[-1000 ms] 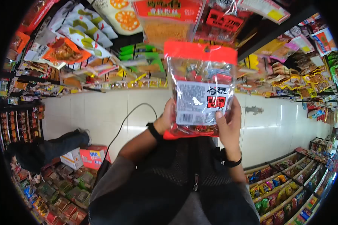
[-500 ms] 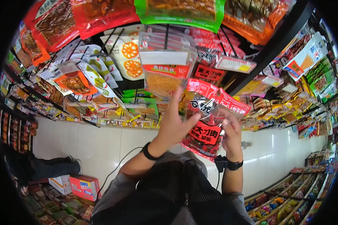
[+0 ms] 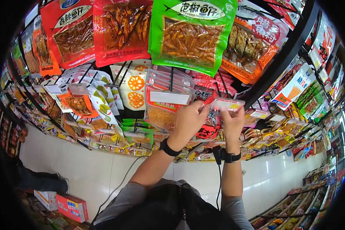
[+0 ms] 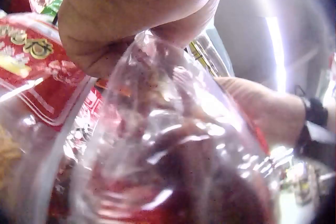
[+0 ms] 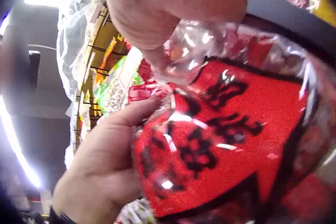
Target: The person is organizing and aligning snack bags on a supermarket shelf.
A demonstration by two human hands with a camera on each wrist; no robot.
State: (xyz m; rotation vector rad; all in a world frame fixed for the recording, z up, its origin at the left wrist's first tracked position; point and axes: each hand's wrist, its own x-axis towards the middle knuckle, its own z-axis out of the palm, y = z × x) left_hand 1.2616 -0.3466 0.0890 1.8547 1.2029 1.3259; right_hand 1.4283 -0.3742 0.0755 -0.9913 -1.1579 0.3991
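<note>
A clear plastic snack bag (image 3: 207, 132) with a red label and black lettering hangs upright between both hands, in front of similar bags on the rack. My left hand (image 3: 191, 120) pinches the bag's upper left part between thumb and fingers. At its upper right, my right hand (image 3: 232, 124) grips the top with curled fingers, right at a price tag holder (image 3: 228, 104). In the left wrist view, the bag's clear plastic (image 4: 168, 124) is gathered up under the left fingers. The right wrist view shows the red label (image 5: 231, 129) close up, with the bag's top edge partly hidden by fingers.
Flat packs of orange-brown strands (image 3: 161, 117) hang just left of the bag. Above are large red packs (image 3: 122, 30) and a green fish-snack pack (image 3: 193, 34). A black rack post (image 3: 283, 53) slants at the right. A person's leg (image 3: 42, 180) and a red carton (image 3: 72, 208) are lower left.
The bag, first held low with its back label showing, was turned to its front and raised to the rack. Both hands moved up and forward with it. The head view has tilted up toward the shelves.
</note>
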